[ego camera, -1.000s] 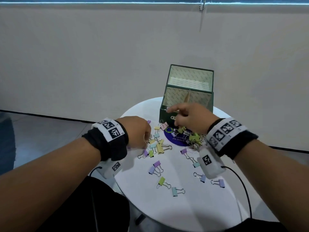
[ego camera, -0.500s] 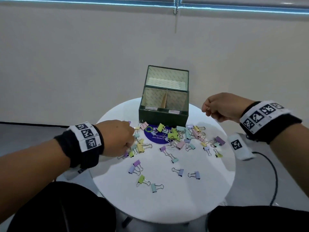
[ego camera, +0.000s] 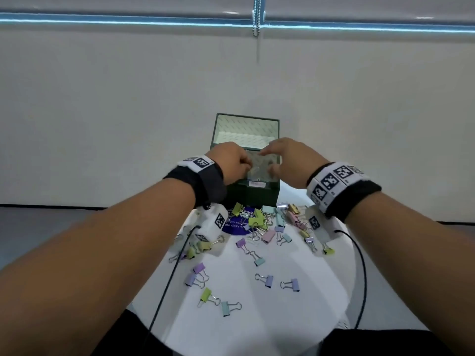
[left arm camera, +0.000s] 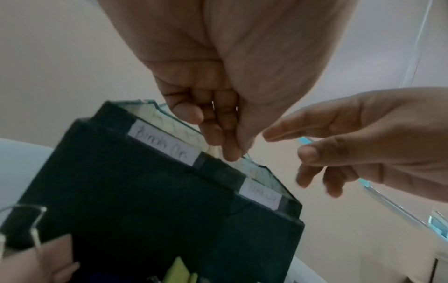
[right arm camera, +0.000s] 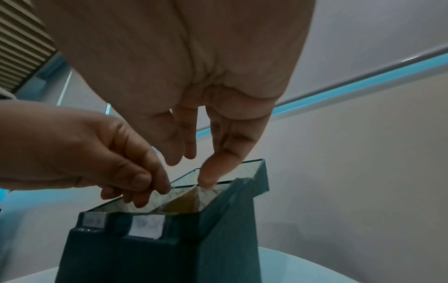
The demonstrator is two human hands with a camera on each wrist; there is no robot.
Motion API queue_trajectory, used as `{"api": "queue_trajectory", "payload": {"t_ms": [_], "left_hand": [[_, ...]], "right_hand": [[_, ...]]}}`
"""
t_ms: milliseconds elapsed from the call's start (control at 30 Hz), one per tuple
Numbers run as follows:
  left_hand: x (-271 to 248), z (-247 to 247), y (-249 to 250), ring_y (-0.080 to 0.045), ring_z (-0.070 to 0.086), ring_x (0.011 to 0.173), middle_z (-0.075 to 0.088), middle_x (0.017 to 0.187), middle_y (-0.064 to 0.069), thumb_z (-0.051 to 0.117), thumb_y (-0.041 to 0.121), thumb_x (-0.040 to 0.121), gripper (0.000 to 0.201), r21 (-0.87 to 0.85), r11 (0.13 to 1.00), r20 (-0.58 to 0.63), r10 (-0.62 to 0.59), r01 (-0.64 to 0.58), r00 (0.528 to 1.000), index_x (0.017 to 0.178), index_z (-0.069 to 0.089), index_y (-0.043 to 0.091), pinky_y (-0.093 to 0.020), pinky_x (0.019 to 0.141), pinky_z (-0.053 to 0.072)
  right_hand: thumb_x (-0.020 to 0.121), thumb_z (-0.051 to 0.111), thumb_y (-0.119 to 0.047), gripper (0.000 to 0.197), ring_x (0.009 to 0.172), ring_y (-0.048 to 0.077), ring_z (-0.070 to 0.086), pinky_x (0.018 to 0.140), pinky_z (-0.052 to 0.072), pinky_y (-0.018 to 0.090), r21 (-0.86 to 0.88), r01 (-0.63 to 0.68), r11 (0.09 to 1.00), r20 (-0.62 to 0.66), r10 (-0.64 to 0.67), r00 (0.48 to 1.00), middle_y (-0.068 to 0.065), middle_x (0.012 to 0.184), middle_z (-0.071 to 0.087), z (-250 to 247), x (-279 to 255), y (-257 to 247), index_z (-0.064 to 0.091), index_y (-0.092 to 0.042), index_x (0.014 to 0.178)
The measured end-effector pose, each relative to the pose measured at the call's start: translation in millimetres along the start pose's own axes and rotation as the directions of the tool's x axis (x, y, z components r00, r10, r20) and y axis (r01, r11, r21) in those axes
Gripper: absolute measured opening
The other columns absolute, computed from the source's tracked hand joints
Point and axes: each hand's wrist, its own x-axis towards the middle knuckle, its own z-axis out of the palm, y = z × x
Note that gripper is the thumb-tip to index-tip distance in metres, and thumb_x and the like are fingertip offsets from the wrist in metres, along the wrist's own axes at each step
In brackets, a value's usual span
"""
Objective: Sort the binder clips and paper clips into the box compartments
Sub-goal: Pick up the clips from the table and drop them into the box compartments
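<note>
At frame centre, over the box (ego camera: 253,194): left hand (ego camera: 232,163) curled, contents unclear; right hand (ego camera: 288,161) spread. Drop-off step; next, fetch more binder clips (ego camera: 264,280).

Matt box, glossy worktop, wire-handled clips

The dark green box (ego camera: 253,195) is looking matt like card, its paper labels (left arm camera: 162,143) showing handwriting; the binder clips (ego camera: 267,280) are pairing pastel painted bodies with shiny metal wire handles, lying on a smooth white worktop (ego camera: 257,327).

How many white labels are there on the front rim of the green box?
2. The left label is on the left half of the front rim of the green box; the right label is on the right half. The other sides are hidden.
</note>
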Motion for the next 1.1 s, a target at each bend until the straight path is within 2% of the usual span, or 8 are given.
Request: {"api": "queue_trajectory", "payload": {"t_ms": [100,233,433,567,667,867,967,1100], "left_hand": [[-8,0,-10,-0.015,0.062,0.107,0.069,0.121,0.006,0.059,0.026,0.097,0.025,-0.007,1.0,-0.018,0.015,-0.015,1.0,0.119,0.071,0.028,-0.024,0.091,0.041],[-43,-19,-46,-0.008,0.062,0.09,0.067,0.094,0.017,0.063,0.029,0.093,0.01,-0.008,1.0,-0.061,-0.001,0.0,0.998,0.097,0.072,0.032,-0.022,0.075,0.042],[-110,-40,-100,-0.004,0.06,0.083,0.068,0.089,0.018,0.067,0.036,0.087,0.008,0.32,0.946,0.266,-0.135,0.045,0.954,0.092,0.072,0.033,-0.018,0.073,0.042],[-141,-27,-110,-0.003,0.061,0.081,0.067,0.089,0.018,0.073,0.05,0.08,0.019,0.294,0.952,0.379,-0.2,0.087,0.903,0.092,0.068,0.036,-0.018,0.075,0.046],[-149,-11,-111,-0.001,0.059,0.081,0.065,0.09,0.019,0.073,0.057,0.076,0.03,0.325,0.942,0.359,-0.211,0.09,0.909,0.098,0.065,0.038,-0.022,0.077,0.049],[-157,-4,-109,0.001,0.059,0.077,0.062,0.088,0.017,0.07,0.045,0.077,0.012,0.259,0.962,0.3,-0.165,0.086,0.94,0.081,0.069,0.033,-0.025,0.074,0.052],[-161,-9,-107,-0.002,0.058,0.078,0.061,0.09,0.016,0.063,0.041,0.08,0.008,0.306,0.95,0.272,-0.155,0.067,0.95,0.082,0.063,0.033,-0.026,0.074,0.051],[-159,-23,-110,-0.01,0.059,0.074,0.064,0.078,0.012,0.055,0.033,0.083,0.006,0.239,0.956,0.104,-0.2,0.171,0.974,0.085,0.061,0.032,-0.029,0.07,0.049]], "right_hand": [[0.095,0.061,-0.019,0.029,0.102,0.013,0.056,0.096,0.042,0.029,0.053,-0.02,0.998,-0.028,0.021,0.999,-0.007,0.126,0.057,-2,-16,30,0.066,-0.029,0.122],[0.092,0.063,-0.017,0.017,0.091,0.011,0.06,0.077,0.039,0.02,-0.039,-0.125,0.991,0.152,0.13,0.98,-0.009,0.107,0.068,5,-52,86,0.07,-0.026,0.105],[0.084,0.074,-0.042,0.017,0.085,-0.004,0.059,0.079,0.041,0.025,-0.039,-0.239,0.97,0.311,0.239,0.92,-0.023,0.099,0.067,22,-95,126,0.066,-0.041,0.099],[0.083,0.075,-0.025,0.032,0.08,-0.009,0.055,0.08,0.041,0.023,-0.081,-0.183,0.98,0.328,0.199,0.923,-0.023,0.098,0.065,31,-98,118,0.063,-0.047,0.103],[0.08,0.074,-0.02,0.02,0.079,0.002,0.062,0.07,0.045,0.022,-0.091,-0.188,0.978,0.327,0.207,0.922,-0.015,0.093,0.07,34,-96,114,0.066,-0.037,0.088],[0.077,0.07,-0.01,0.02,0.054,0.016,0.062,0.061,0.051,0.032,0.073,-0.323,0.943,0.235,0.299,0.925,0.007,0.077,0.071,25,-96,116,0.05,-0.013,0.073],[0.083,0.059,0.002,0.022,0.063,0.025,0.072,0.06,0.055,0.039,0.302,-0.385,0.872,0.221,0.329,0.918,0.018,0.077,0.072,20,-100,114,0.043,-0.011,0.076],[0.089,0.047,0.001,0.016,0.053,0.025,0.051,0.054,0.043,0.031,0.295,-0.393,0.871,0.24,0.33,0.913,0.014,0.071,0.062,20,-103,109,0.054,-0.012,0.095]]}}
